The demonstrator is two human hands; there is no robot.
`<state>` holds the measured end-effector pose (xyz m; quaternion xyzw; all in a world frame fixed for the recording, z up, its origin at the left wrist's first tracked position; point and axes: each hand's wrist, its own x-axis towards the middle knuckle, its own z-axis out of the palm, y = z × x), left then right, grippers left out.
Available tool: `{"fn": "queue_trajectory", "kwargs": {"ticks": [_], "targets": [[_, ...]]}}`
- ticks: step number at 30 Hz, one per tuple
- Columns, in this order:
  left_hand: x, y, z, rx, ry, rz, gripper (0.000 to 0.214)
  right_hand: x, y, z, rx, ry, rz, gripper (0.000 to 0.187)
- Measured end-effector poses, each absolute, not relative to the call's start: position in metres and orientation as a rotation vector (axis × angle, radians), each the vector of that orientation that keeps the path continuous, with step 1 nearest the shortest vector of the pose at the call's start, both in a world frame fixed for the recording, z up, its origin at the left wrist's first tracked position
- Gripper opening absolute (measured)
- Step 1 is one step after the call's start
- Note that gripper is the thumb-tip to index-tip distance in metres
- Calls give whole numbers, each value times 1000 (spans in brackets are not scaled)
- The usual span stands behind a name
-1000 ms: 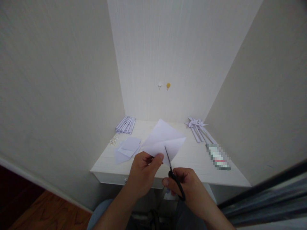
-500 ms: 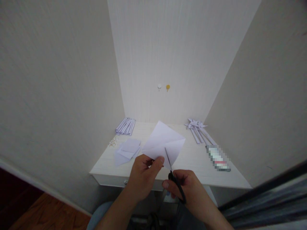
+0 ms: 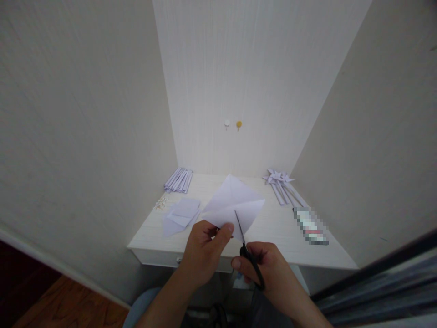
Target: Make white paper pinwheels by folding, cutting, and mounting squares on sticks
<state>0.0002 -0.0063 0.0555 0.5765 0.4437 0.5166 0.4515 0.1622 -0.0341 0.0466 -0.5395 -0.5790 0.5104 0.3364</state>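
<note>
A square sheet of white paper with crossing fold lines is pinched at its near edge by my left hand, thumb on top. My right hand grips black-handled scissors, whose blade lies over the sheet from the near corner towards its middle. The other blade is hidden. Left of the sheet, loose paper squares lie overlapping on the white desk.
A bundle of paper sticks lies at the back left, with small pale bits in front. Paper pinwheels on sticks lie at the back right, near a blurred-out object. Two small hooks are on the wall.
The far part of the paper has tilted slightly, its far corner shifting a little down and right. Both hands and the scissors stay almost in place.
</note>
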Motion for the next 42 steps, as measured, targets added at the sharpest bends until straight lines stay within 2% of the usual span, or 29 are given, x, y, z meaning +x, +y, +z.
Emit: {"fn": "queue_trajectory", "kwargs": {"ticks": [22, 28, 34, 38, 42], "targets": [[0, -8, 56, 1445, 1069, 1286, 36, 163, -33, 45, -1430, -1546, 1304, 53], [2, -5, 58, 1429, 1105, 1309, 39, 166, -32, 44, -1413, -1567, 1336, 43], [-13, 4, 61, 1392, 1152, 1368, 38, 183, -35, 19, -1481, -1663, 1399, 38], [-28, 11, 64, 1392, 1173, 1353, 28, 206, -24, 23, -1468, -1601, 1286, 46], [-36, 8, 68, 1405, 1018, 1262, 19, 210, -11, 54, -1405, -1349, 942, 51]]}}
